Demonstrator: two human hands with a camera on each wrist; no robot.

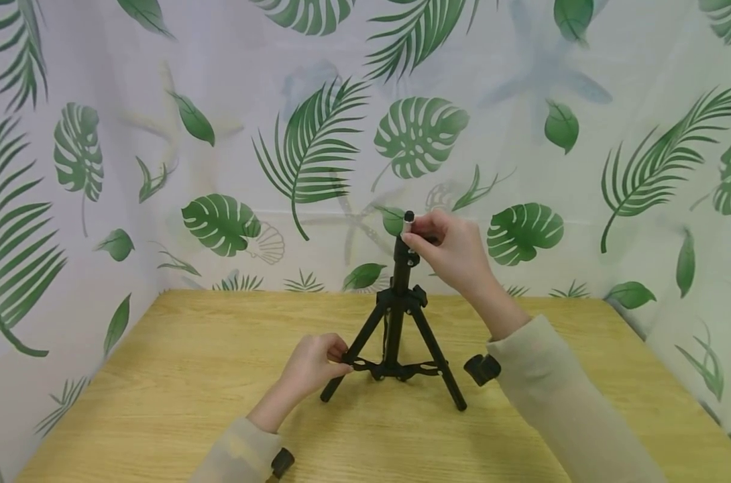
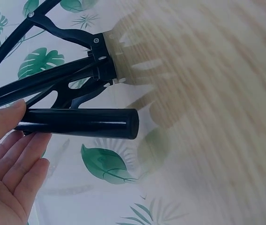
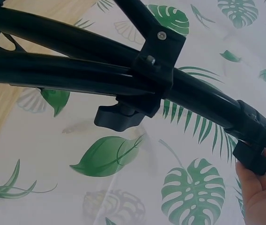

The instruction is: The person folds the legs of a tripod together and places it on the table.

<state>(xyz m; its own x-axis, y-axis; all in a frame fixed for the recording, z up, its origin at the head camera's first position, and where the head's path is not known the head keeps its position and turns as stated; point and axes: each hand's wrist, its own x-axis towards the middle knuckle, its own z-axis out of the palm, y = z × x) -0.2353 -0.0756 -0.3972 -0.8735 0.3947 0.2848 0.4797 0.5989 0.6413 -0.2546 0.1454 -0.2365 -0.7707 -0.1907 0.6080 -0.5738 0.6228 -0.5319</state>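
Observation:
A small black tripod (image 1: 394, 329) stands upright on the table with its legs spread. My left hand (image 1: 311, 365) is low at its left side, thumb and fingers pinching the left leg (image 2: 86, 123) a little above the foot. Up at the top, my right hand (image 1: 453, 248) pinches the short silver post (image 1: 408, 227), which has a black tip. In the right wrist view, the fingers sit beside the upper clamp knob (image 3: 252, 157); whether they touch it I cannot tell. A larger knob (image 3: 119, 118) sticks out from the collar lower down the column.
The wood-grain table (image 1: 190, 382) stretches around the tripod. A white leaf-print cloth (image 1: 233, 80) hangs behind it and along both sides. Black mounts sit at the right cuff (image 1: 482, 369) and the left cuff (image 1: 283, 461).

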